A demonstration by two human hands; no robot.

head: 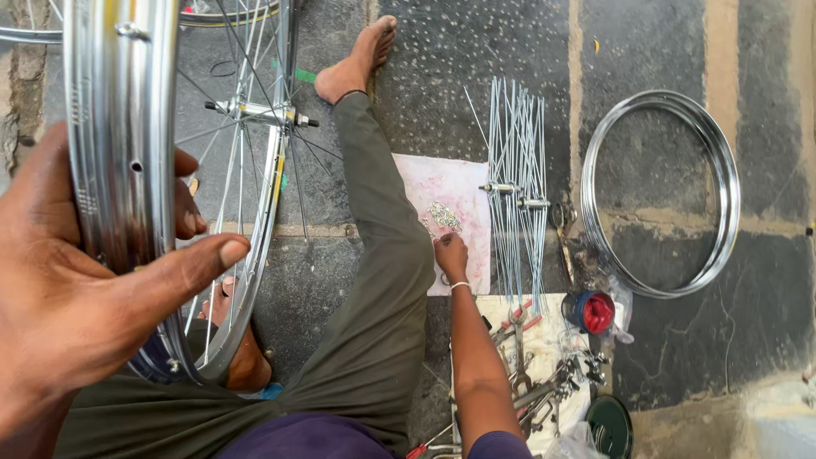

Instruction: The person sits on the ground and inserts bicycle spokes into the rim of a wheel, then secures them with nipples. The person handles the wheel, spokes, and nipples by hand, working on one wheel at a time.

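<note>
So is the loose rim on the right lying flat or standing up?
Lying flat: the loose rim rests on the stone floor, its whole circle visible.

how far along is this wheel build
Done: one spoked wheel with hub stands by the knee. In hand: the left hand grips a bare rim, and the right hand reaches the nipples on the cloth. Left: loose spokes and another bare rim lie unused.

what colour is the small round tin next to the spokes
Red inside with a blue wall, seen in the head view: small round tin, right of the spokes.
</note>
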